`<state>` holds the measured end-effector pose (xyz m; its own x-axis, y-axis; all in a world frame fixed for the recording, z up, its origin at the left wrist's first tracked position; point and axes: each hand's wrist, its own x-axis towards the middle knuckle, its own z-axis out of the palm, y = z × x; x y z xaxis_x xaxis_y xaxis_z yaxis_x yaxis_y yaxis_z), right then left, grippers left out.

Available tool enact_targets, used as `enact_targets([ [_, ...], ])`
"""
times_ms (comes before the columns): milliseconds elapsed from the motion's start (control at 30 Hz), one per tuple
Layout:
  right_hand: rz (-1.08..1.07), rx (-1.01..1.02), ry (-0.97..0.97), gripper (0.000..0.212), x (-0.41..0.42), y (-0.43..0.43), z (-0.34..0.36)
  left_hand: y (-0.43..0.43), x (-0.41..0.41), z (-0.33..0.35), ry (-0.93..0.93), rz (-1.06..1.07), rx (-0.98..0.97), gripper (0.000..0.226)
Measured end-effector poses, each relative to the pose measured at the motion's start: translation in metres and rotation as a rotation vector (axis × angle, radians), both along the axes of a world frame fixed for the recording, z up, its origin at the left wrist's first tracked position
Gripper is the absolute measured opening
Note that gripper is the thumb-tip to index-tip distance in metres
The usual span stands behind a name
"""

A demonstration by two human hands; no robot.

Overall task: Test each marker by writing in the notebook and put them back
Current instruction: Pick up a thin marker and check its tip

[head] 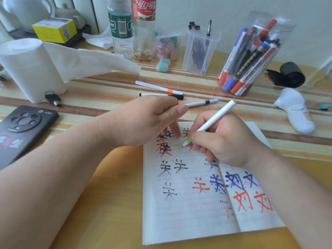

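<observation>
Notebook [188, 203] is lying open up front, right hand [228, 141] leaning over it, fingers [197, 136] pinching the green-tipped marker [213, 118] to the page. Left hand [149, 119] is reaching in palm-down, one fingertip [177, 133] pressing paper, rest curled; grip unclear.

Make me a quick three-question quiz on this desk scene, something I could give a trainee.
1. Multiple choice: what colour is the tip of the marker held in the right hand? A red, B green, C blue.
2. True or false: the clear jar at the back of the desk is empty.
3. Fill in: the fingertips of the left hand rest on the ___.

Key: 1 B; 2 false; 3 notebook.
</observation>
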<state>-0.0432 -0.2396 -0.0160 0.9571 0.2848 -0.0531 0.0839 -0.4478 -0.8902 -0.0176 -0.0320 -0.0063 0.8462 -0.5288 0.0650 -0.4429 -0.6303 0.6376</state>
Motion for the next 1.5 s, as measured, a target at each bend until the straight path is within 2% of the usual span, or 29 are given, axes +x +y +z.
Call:
enact_targets([
  [133, 0.029, 0.071, 0.012, 0.013, -0.003, -0.001, 0.0, 0.0, 0.001, -0.002, -0.013, -0.01, 0.0, 0.045],
  [333, 0.064, -0.001, -0.001, 0.024, -0.003, -0.001, 0.0, 0.001, 0.001, -0.001, -0.019, -0.01, 0.012, 0.046],
  [500, 0.128, 0.023, 0.036, 0.014, -0.005, -0.002, 0.003, 0.001, 0.001, -0.001, -0.015, -0.005, 0.011, 0.046],
  [633, 0.059, 0.079, 0.025, 0.009, -0.004, -0.003, 0.001, 0.0, 0.0, 0.0, -0.008, -0.001, 0.008, 0.047],
  [800, 0.063, 0.008, 0.002, 0.019, -0.004, -0.002, 0.002, 0.001, -0.002, 0.001, 0.015, 0.004, 0.009, 0.044],
  [967, 0.057, -0.075, -0.027, 0.008, 0.0, -0.002, 0.001, 0.002, -0.004, 0.003, 0.071, -0.001, -0.013, 0.035],
  [1100, 0.046, -0.104, -0.032, 0.008, 0.001, -0.004, 0.0, 0.003, -0.005, 0.004, 0.101, -0.017, -0.042, 0.029],
  [1167, 0.012, 0.026, -0.008, 0.007, 0.001, -0.005, -0.002, 0.003, -0.006, 0.004, 0.088, -0.019, -0.038, 0.032],
  [1267, -0.127, 0.447, 0.057, 0.008, 0.005, -0.01, -0.005, 0.002, -0.006, 0.003, 0.052, -0.031, -0.025, 0.034],
  [1333, -0.201, 0.645, 0.074, 0.008, 0.009, -0.013, -0.005, 0.002, -0.006, 0.001, 0.03, -0.046, -0.024, 0.03],
  [1400, -0.214, 0.735, 0.088, 0.009, 0.01, -0.013, -0.005, 0.002, -0.005, 0.0, 0.007, -0.057, -0.008, 0.027],
  [1500, -0.197, 0.763, 0.101, 0.01, 0.008, -0.009, -0.006, 0.002, -0.004, -0.003, -0.015, -0.066, 0.021, 0.018],
])
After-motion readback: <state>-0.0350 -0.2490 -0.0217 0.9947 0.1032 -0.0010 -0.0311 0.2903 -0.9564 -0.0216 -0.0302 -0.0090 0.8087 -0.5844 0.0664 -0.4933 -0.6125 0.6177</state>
